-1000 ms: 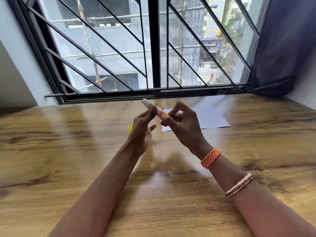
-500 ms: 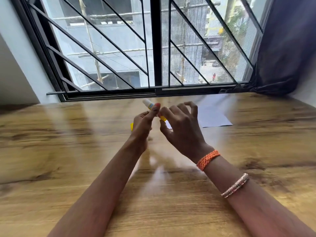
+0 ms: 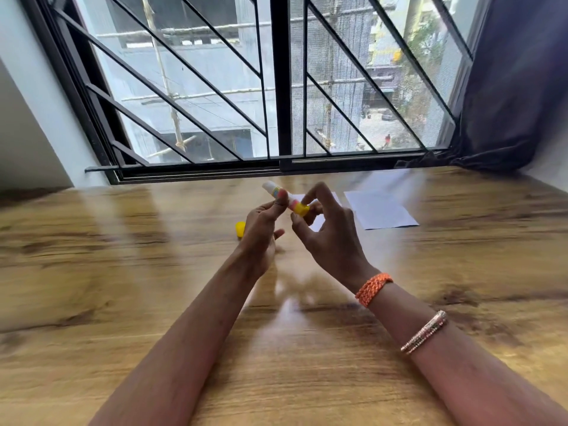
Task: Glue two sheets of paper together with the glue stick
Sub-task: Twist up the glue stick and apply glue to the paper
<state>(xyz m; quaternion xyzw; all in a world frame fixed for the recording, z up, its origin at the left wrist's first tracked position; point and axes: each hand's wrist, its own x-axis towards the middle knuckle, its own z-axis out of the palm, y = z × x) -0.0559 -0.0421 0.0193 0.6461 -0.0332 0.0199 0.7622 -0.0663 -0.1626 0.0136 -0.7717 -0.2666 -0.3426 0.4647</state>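
I hold an uncapped glue stick (image 3: 281,195) in the air over the wooden table (image 3: 123,287), its white tip pointing up and to the left. My left hand (image 3: 259,233) pinches its body between thumb and fingers. My right hand (image 3: 325,229) pinches the yellow base end with thumb and forefinger, the other fingers spread. The yellow cap (image 3: 240,229) lies on the table just left of my left hand. One white sheet of paper (image 3: 379,210) lies flat beyond my right hand. A second white sheet (image 3: 333,196) shows partly behind my right fingers.
A barred window (image 3: 276,87) runs along the table's far edge. A dark curtain (image 3: 516,87) hangs at the far right corner. A white wall (image 3: 27,133) borders the left side.
Both hands have stayed together on the glue stick while my right fingers shifted around its yellow base. The camera view tilted slightly, showing the cap and papers more fully.
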